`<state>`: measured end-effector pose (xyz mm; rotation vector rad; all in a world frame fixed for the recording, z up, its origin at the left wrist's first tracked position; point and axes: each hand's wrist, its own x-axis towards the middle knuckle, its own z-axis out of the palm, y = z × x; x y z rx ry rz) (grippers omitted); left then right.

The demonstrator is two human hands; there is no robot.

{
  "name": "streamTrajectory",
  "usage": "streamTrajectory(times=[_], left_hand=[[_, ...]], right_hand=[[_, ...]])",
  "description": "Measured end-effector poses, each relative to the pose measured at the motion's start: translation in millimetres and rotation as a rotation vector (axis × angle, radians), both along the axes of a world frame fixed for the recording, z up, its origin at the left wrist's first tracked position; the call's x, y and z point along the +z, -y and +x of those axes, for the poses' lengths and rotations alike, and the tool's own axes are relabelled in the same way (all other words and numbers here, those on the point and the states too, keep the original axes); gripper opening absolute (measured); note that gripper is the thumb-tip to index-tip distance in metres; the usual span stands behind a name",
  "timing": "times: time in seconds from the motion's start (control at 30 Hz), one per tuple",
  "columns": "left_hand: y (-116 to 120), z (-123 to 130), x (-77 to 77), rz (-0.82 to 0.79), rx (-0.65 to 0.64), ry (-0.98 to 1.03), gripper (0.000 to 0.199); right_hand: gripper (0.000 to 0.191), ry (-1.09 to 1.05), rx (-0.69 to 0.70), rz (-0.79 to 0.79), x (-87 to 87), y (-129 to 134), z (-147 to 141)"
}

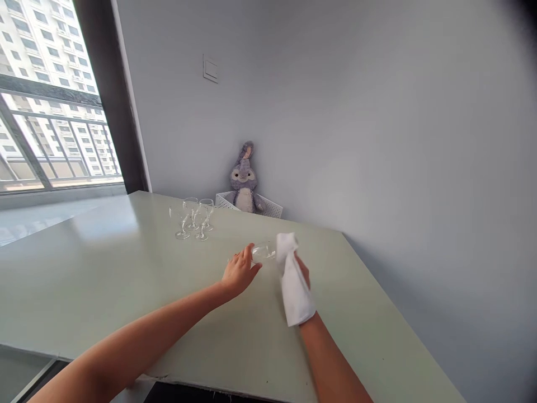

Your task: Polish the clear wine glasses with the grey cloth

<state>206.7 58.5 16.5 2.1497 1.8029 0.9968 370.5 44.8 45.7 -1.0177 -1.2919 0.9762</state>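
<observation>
Holding a stemmed wine glass (263, 253) on its side, my left hand (240, 270) curls partly closed around the stem end, while my right hand (302, 271), gripping a white cloth (294, 285), presses it to the bowl's mouth above the worktop (84, 280). Three empty glasses (191, 218) stand at eleven o'clock; at twelve, a white basket (224, 200) holds a grey plush toy (243, 179).

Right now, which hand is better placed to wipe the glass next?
Probably the right: the right hand has the white cloth draped over it, already against the mouth of the glass. The left hand is occupied holding that glass.
</observation>
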Motion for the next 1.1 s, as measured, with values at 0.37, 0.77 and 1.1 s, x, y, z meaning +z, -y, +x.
streamTrajectory(times=[0.37,0.77,1.1], left_hand=[[12,-36,-2.8,0.182,-0.290,-0.135,0.045],[-81,-204,-7.1,0.020,0.649,0.931,0.068],[-45,-166,2.9,0.213,0.709,0.743,0.061]], right_hand=[[0.035,0.080,0.206,-0.155,-37.1,-8,-14],[0.036,-0.115,0.135,-0.213,-32.9,-14,-8],[0.030,-0.081,0.160,-0.198,-27.8,-11,-6]])
